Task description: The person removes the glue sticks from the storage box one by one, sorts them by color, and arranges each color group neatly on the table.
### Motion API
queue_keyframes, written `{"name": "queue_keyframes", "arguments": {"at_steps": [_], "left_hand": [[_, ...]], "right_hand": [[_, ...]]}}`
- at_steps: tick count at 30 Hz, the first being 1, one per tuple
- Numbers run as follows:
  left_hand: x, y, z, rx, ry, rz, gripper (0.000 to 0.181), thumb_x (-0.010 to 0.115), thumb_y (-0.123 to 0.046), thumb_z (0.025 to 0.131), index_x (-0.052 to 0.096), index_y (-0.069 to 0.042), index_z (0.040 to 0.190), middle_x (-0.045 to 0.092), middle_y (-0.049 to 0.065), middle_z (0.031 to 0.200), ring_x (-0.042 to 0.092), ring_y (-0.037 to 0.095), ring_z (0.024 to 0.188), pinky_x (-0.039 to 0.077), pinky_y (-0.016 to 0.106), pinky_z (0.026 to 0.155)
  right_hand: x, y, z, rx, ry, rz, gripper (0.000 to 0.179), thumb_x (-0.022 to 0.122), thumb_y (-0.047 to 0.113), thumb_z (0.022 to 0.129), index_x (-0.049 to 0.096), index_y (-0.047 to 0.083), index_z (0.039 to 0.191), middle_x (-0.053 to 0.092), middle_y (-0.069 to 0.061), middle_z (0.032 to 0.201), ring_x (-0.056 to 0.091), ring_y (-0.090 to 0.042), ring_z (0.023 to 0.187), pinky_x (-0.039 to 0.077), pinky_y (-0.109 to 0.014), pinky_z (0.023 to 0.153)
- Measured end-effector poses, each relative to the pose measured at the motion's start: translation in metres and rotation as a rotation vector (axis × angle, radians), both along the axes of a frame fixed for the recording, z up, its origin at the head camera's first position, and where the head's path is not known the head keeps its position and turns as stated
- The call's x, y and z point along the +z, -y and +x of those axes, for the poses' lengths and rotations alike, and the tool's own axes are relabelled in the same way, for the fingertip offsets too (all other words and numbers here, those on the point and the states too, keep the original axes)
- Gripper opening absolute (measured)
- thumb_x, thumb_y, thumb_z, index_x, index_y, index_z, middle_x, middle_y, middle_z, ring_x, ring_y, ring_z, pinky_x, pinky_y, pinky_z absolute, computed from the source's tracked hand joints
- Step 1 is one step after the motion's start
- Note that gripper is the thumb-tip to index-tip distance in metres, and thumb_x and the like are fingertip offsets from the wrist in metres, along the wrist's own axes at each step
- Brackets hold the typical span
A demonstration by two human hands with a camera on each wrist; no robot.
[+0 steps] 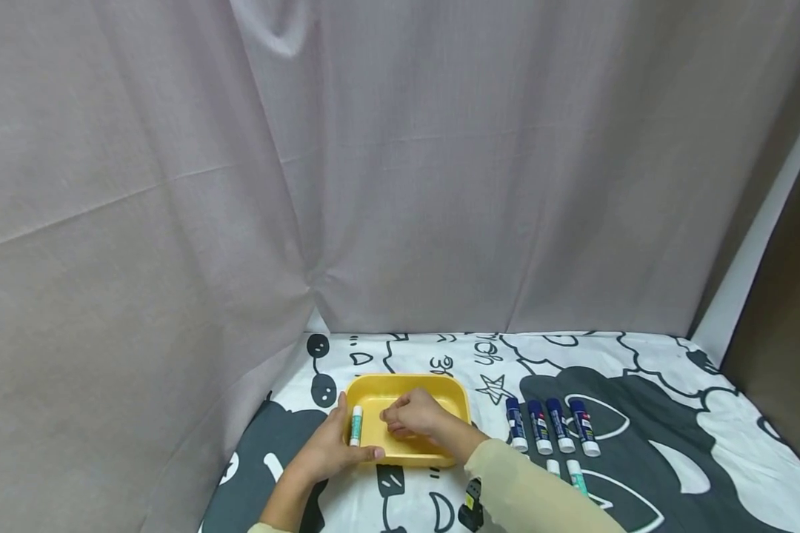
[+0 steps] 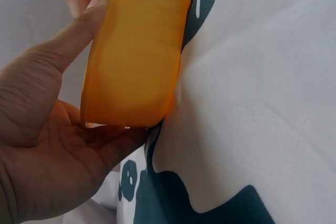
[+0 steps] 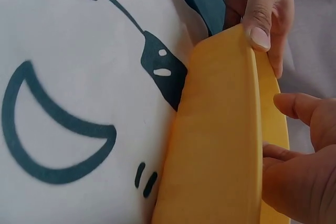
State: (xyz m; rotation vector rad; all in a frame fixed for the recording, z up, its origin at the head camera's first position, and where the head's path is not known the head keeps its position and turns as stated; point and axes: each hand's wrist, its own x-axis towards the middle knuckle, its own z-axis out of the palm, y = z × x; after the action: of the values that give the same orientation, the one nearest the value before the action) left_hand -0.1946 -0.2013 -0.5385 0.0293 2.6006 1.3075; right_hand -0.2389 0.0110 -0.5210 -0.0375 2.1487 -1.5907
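A yellow tray [image 1: 455, 457] lies on the patterned cloth, and a white glue stick with a green label [image 1: 356, 426] stands along its left side, inside. My left hand [image 1: 333, 444] holds the tray's near left corner, with the thumb on the front rim and the fingers along the left wall. Over the inside of the tray is my right hand [image 1: 416, 416], its fingers loosely bent. In the right wrist view, thumb and fingers of the right hand [image 3: 307, 166] are apart, with nothing seen between them; part of that hand is hidden behind the tray wall.
Several dark blue glue sticks with white ends [image 1: 558, 426] lie in a row right of the tray. Nearer are two white and green glue sticks [image 1: 576, 477], one partly behind the right sleeve [image 1: 533, 488]. A grey curtain [image 1: 440, 185] hangs behind the cloth.
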Motion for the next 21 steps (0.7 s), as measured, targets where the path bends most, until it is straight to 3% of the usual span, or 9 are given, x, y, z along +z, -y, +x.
{"name": "queue_keyframes", "arguments": {"at_steps": [6, 12, 21], "left_hand": [[0.002, 0.001, 0.000, -0.006, 0.005, -0.004, 0.149, 0.103, -0.047, 0.075, 0.005, -0.001, 0.177, 0.026, 0.032, 0.179, 0.035, 0.052, 0.163, 0.028, 0.072, 0.133], [0.002, 0.004, 0.002, -0.039, -0.039, 0.027, 0.148, 0.104, -0.042, 0.077, 0.004, 0.003, 0.175, 0.029, 0.036, 0.176, 0.039, 0.052, 0.160, 0.030, 0.070, 0.133], [-0.001, 0.006, 0.002, -0.083, -0.087, 0.058, 0.146, 0.103, -0.038, 0.078, 0.003, 0.007, 0.174, 0.033, 0.040, 0.172, 0.042, 0.051, 0.157, 0.031, 0.069, 0.132]], "right_hand": [[-0.006, 0.014, -0.004, -0.013, 0.045, -0.047, 0.025, 0.081, 0.015, 0.101, 0.074, -0.005, 0.113, 0.079, -0.022, 0.110, 0.081, -0.028, 0.096, 0.070, -0.039, 0.090], [-0.012, 0.030, -0.003, -0.001, 0.070, -0.090, 0.022, 0.079, 0.012, 0.102, 0.074, -0.007, 0.112, 0.080, -0.023, 0.108, 0.082, -0.027, 0.094, 0.070, -0.039, 0.089], [-0.018, 0.050, -0.001, -0.034, 0.114, -0.159, 0.015, 0.078, 0.007, 0.100, 0.076, -0.007, 0.105, 0.082, -0.020, 0.101, 0.078, -0.018, 0.077, 0.070, -0.032, 0.079]]}}
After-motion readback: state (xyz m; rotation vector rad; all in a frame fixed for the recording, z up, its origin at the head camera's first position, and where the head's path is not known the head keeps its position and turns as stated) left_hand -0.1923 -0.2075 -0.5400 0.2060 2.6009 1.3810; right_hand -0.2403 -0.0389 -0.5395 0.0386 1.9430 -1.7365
